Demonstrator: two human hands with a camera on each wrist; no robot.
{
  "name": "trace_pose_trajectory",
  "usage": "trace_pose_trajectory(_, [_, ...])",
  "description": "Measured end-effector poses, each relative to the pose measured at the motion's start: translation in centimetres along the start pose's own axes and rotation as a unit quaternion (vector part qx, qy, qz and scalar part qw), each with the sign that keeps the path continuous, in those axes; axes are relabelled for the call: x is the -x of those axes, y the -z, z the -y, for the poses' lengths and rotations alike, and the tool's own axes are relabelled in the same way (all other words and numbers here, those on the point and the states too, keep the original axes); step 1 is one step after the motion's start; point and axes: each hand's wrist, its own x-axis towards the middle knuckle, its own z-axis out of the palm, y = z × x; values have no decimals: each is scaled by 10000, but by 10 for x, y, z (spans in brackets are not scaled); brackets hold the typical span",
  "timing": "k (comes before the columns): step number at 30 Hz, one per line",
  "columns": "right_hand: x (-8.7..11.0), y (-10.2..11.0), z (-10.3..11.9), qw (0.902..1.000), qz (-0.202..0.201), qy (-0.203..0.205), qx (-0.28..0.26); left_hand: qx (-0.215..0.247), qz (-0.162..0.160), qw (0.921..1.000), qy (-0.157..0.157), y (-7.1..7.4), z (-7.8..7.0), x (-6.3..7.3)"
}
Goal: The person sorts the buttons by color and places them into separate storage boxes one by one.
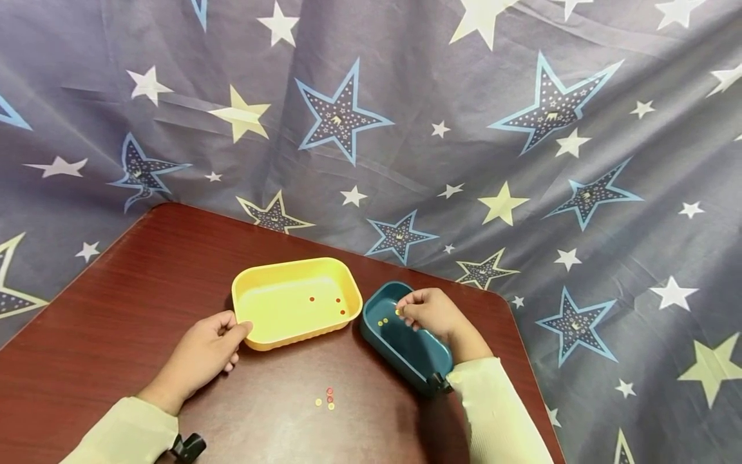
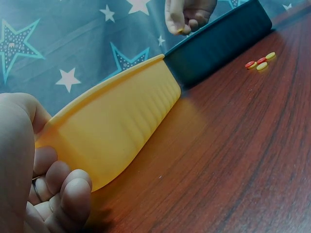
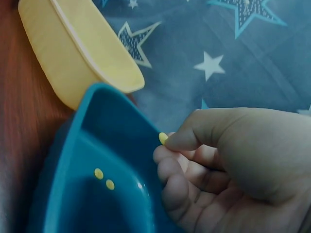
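Yellow: pinched 1 disc [image 3: 163,139] in the right hand [image 1: 431,314] above the blue tray [image 1: 404,338]; gripped the yellow tray [image 1: 272,316] at its corner with the left hand [image 1: 204,351]. Probably risked losing the disc outside through an early slip near the rim [image 3: 69,141].

In the head view, the left forearm [image 1: 127,428] enters from about 7 o'clock, and the left hand [image 1: 203,351] sits near 8 o'clock, reaching toward 2, thumb and forefinger gripping, the other fingers [image 2: 75,194] curled below. The right forearm [image 1: 501,406] slants toward 11 o'clock; the right hand [image 1: 435,314] lies between 4 and 5, thumb [image 3: 194,131] pressed to forefinger in a pinch, the remaining fingers bent.
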Motion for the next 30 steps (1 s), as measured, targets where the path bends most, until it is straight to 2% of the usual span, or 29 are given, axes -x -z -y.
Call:
trace_pose_trajectory(9, [-18, -3, -4, 9990, -93, -426, 68, -73, -30, 10000, -50, 2, 0, 1])
trace_pose_trajectory(15, [-26, -5, -11, 9983, -214, -545, 30, -81, -35, 9999, -77, 1, 0, 0])
trace_pose_trajectory(23, [-23, -7, -15, 9983, -235, -532, 23, -81, -13, 9999, -89, 1, -2, 0])
trace_pose_trajectory(30, [-16, -3, -10, 9988, -198, -438, 18, -79, -9, 9999, -85, 1, -2, 0])
